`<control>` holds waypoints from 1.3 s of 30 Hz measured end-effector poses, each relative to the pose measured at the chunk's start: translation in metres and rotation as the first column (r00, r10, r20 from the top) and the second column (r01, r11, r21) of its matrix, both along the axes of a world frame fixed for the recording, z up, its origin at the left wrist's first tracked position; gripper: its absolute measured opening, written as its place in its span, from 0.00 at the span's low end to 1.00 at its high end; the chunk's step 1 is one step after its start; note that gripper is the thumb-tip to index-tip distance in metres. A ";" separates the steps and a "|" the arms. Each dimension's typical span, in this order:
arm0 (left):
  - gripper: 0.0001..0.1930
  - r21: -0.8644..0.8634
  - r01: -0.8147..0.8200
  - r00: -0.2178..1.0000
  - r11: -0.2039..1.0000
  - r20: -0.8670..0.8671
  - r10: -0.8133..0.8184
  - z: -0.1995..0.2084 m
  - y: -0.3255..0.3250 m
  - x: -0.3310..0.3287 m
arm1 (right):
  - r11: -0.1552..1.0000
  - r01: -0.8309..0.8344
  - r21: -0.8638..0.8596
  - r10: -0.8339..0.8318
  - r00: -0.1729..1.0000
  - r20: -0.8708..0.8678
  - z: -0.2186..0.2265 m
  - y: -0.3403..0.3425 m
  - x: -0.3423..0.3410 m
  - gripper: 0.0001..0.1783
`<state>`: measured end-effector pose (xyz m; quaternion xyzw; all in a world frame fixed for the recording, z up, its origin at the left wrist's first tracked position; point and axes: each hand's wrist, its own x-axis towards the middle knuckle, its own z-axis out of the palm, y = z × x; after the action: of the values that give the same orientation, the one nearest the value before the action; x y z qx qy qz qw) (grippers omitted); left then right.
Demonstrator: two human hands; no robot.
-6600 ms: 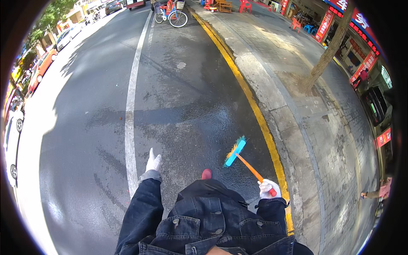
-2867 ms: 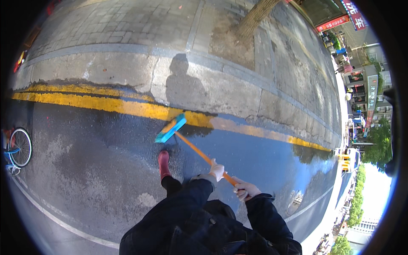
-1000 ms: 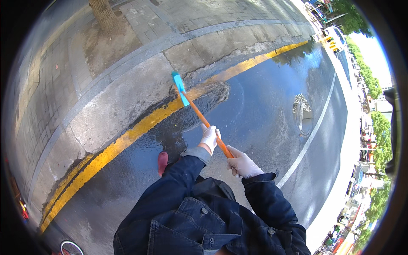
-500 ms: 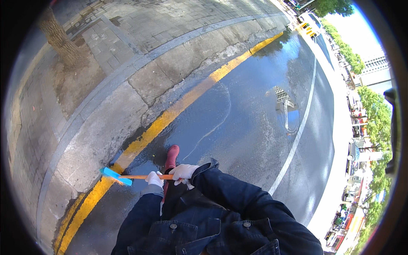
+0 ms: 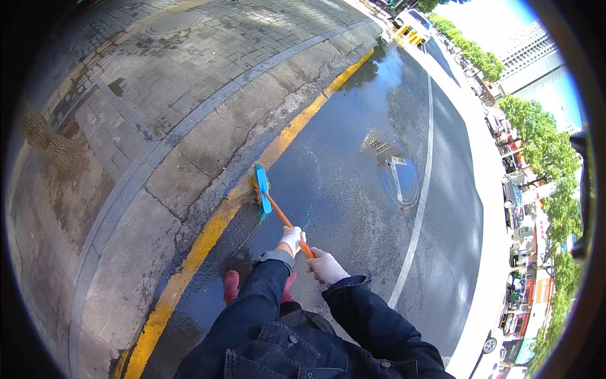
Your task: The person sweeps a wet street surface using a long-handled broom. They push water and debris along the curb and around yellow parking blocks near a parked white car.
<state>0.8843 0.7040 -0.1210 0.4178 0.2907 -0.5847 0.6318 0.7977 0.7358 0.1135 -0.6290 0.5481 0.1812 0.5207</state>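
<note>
1. Near the yellow painted kerb line, one blue-headed broom with an orange handle is resting on wet asphalt.
2. Two white-gloved hands, left hand and right hand, are gripping it, fingers closed around the handle.
3. Two red boots are standing nearby.

- A white painted road marking, letters and an arrow-like shape, lies on the wet asphalt at about two o'clock from the picture's middle, partly mirrored in a puddle.
- Small red and orange shop signs hang on the building fronts at about four o'clock, near the rim, too small to make out.
- A teal panel, perhaps a sign, sits at about five o'clock by the rim.
</note>
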 end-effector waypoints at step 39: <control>0.37 -0.005 -0.347 0.935 0.938 -0.083 0.345 0.032 -0.535 0.012 | 0.700 0.393 0.597 -0.490 0.872 0.000 -0.005 -0.585 0.030 0.32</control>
<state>0.8960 0.1693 -0.0890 0.3298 0.3791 -0.4837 0.7166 0.8277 0.1506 0.1089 -0.3020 0.5582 0.1581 0.7565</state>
